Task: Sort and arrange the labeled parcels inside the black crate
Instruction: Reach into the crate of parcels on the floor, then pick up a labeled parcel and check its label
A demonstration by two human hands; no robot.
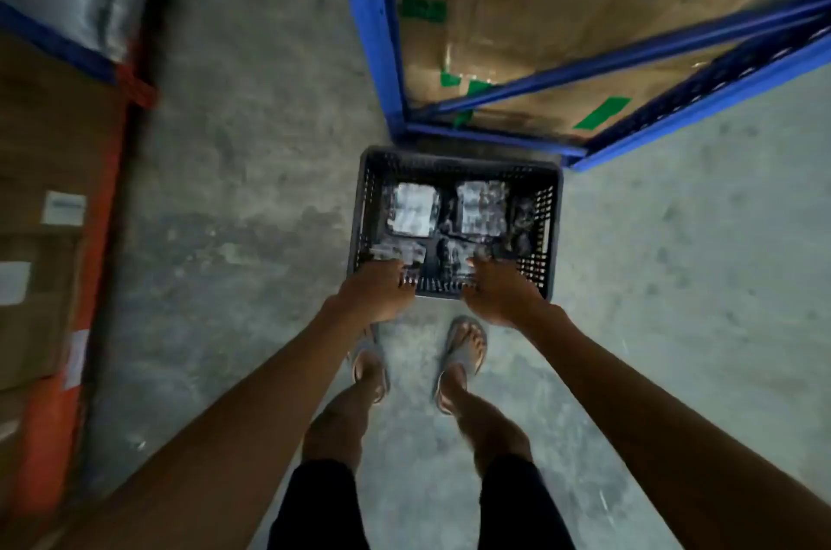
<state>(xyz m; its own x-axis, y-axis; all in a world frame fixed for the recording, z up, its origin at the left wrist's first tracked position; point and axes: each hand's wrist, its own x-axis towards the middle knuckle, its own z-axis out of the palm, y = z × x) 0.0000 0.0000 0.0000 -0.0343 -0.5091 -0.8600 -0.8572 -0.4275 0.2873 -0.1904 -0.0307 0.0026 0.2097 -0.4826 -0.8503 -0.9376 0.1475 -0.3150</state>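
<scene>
A black perforated crate (551, 207) sits on the concrete floor in front of my feet. Inside lie several dark wrapped parcels with white labels: one at the back left (411, 214), one at the back right (482, 207), another at the front left (398, 254). My left hand (375, 295) grips the crate's near rim at its left end, fingers curled over the edge. My right hand (501, 295) grips the same rim at its right end. The picture is blurred, so the labels cannot be read.
A blue metal rack (368, 27) holding wrapped cardboard boxes with green tape stands just behind the crate. On the left, an orange-framed rack (99, 198) holds labelled cartons. My sandalled feet (463, 356) stand close behind the crate on the grey floor.
</scene>
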